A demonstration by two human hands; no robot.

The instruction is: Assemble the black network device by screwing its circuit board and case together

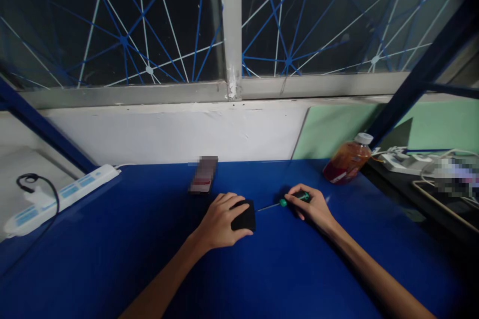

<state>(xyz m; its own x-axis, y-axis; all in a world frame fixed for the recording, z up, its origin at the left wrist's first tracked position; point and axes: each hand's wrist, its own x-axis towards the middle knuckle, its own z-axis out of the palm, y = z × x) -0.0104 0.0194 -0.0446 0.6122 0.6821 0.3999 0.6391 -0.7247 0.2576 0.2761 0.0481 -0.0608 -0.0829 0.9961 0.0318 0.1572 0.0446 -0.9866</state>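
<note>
A flat black box-like object (pixel 245 215) lies on the blue table, its kind not clear. My left hand (pixel 221 220) grips it from the left, fingers over the far edge and top, thumb along the near edge. Part of the object is hidden under the palm. To the right, my right hand (pixel 311 205) is closed round the black and green handle of a screwdriver (pixel 283 203). The screwdriver's thin shaft points left, its tip close to the right edge of the black object; whether they touch I cannot tell.
Behind my left hand lies a dark, partly blurred package (pixel 204 175). A drink bottle (pixel 348 158) with a white cap stands at the back right. A white power strip (pixel 63 200) with a black cable runs along the left. Blue metal posts (pixel 415 79) flank the table (pixel 239 279).
</note>
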